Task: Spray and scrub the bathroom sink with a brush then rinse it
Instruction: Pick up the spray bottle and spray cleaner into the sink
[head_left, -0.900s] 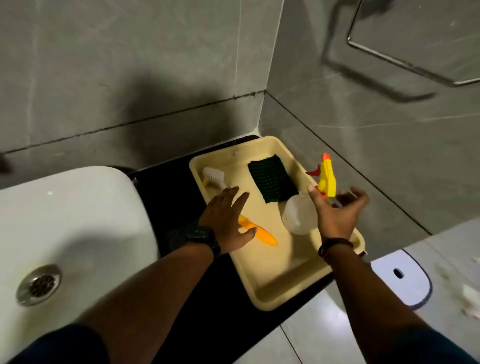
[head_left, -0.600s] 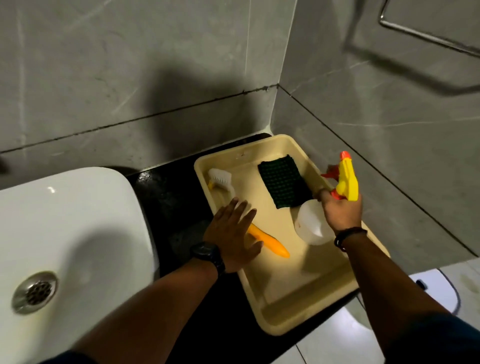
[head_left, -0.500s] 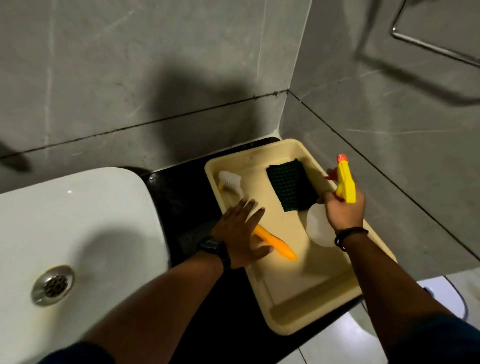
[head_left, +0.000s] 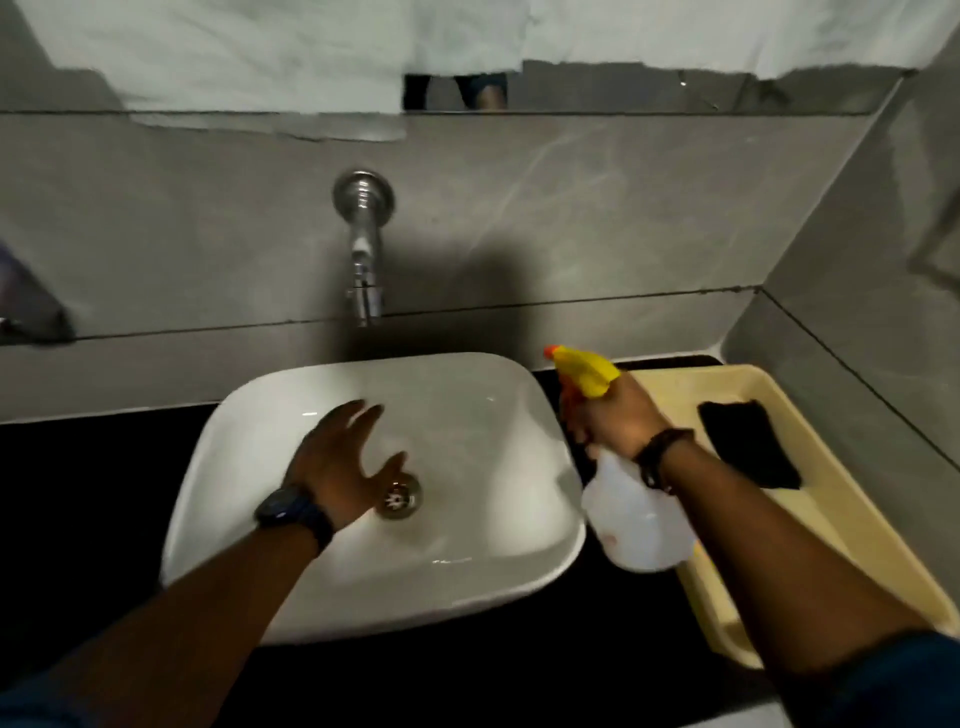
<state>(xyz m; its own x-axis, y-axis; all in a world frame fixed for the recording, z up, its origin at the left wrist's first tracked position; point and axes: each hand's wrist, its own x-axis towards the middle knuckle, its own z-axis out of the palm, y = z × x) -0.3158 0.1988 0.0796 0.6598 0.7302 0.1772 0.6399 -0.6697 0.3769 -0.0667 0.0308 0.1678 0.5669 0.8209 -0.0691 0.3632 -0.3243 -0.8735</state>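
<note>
A white basin sink (head_left: 467, 405) sits on a black counter, its metal drain (head_left: 400, 499) near the middle. My left hand (head_left: 337, 467) hovers over the bowl, empty, fingers spread. My right hand (head_left: 615, 415) grips a spray bottle (head_left: 636, 525) with a white body and a yellow head (head_left: 584, 371), held at the sink's right rim, its nozzle aimed left toward the basin. The brush is hidden behind my right arm or out of sight.
A chrome tap (head_left: 363, 249) juts from the grey tiled wall above the sink. A cream tray (head_left: 852, 509) stands to the right on the counter with a dark green scrub pad (head_left: 748, 447) in it. A mirror edge runs along the top.
My view swung left from the tray to the sink. My right hand lifted the spray bottle out of the tray to the sink's rim. My left hand left the brush and moved over the bowl.
</note>
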